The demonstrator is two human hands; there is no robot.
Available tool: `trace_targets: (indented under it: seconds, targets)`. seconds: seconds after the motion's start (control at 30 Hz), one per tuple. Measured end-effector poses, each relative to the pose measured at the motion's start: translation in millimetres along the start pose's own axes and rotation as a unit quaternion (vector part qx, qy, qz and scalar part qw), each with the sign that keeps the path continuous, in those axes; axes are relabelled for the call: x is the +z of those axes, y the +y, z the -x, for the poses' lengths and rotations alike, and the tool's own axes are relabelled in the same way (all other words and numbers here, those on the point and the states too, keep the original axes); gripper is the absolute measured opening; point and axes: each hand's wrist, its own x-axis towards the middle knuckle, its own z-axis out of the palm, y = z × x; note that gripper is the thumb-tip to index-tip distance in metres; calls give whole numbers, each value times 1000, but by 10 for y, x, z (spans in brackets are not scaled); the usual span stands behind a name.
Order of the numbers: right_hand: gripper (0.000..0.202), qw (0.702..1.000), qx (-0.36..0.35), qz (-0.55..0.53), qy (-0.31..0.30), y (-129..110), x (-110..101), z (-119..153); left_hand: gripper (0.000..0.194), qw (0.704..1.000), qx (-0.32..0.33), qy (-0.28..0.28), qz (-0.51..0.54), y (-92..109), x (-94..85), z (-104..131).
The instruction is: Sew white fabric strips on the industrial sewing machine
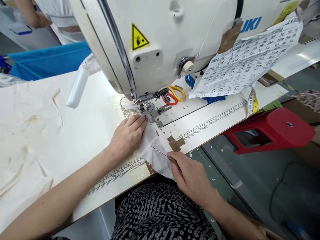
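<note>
Beside the presser foot (146, 108) of a white sewing machine (160, 43), my left hand (130, 135) presses down on thin white fabric (155, 151), its fingers bent and together. The fabric runs from under the foot toward me and hangs over the table's front edge. My right hand (191, 175) is closed around the brown handle of an awl (172, 160). The awl's thin metal shaft points left over the fabric; whether its tip touches the cloth I cannot tell.
Scissors with red and yellow handles (177, 94) lie behind the foot. A handwritten sheet (240, 63) hangs off the machine. Ruler tape (210, 121) lines the table (97, 110); cream fabric (22, 160) covers its left. A red stool (287, 128) stands right; another person (60, 16) is behind.
</note>
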Motion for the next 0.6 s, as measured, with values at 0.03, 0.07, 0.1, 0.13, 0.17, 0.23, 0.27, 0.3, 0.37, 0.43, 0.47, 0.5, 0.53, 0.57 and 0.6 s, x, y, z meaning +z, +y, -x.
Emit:
trace_targets:
  seconds: [0.03,0.07,0.1,0.13,0.17,0.23,0.27,0.3,0.37,0.43,0.47,0.5,0.53,0.57,0.6]
  targets:
    - [24,1000,-1,2,-4,-1,-3,-5,40,1000,-1,1,5,-5,-2,-7]
    - [24,1000,-3,6,-8,-3,-7,-14,40,1000,-1,2,8,-12,-4,-13]
    - [24,1000,-4,10,-10,-5,-12,-26,40,1000,-1,2,8,-20,-5,-19]
    - [24,1000,-6,15,-12,-7,-17,-40,40,1000,-3,1,5,-28,-6,-23]
    - [24,1000,-8,21,-13,-10,-21,-56,41,1000,-6,-1,2,-37,-7,-26]
    - [24,999,-11,30,-13,-16,-27,-88,42,1000,-12,-4,1,-52,-10,-29]
    - [24,999,-12,34,-12,-19,-27,-101,43,1000,-15,-5,5,-58,-11,-28]
    - [23,999,-13,36,-11,-22,-26,-112,44,1000,-18,-7,11,-62,-12,-26]
    - [23,999,-13,39,-13,-28,-23,-123,46,1000,-19,-10,23,-65,-15,-21]
    - [23,999,-11,41,-17,-31,-22,-126,47,999,-18,-12,29,-59,-20,-16]
    - [23,999,-10,41,-21,-32,-23,-126,48,999,-19,-11,31,-54,-23,-14]
    - [23,999,-9,41,-25,-32,-25,-127,48,999,-22,-12,30,-48,-26,-14]
    - [23,999,-8,40,-28,-33,-28,-129,48,999,-25,-13,29,-42,-30,-16]
    - [23,999,-7,40,-31,-33,-30,-132,48,999,-28,-16,28,-36,-33,-18]
    - [23,999,-6,41,-35,-33,-32,-136,48,999,-28,-18,26,-31,-36,-21]
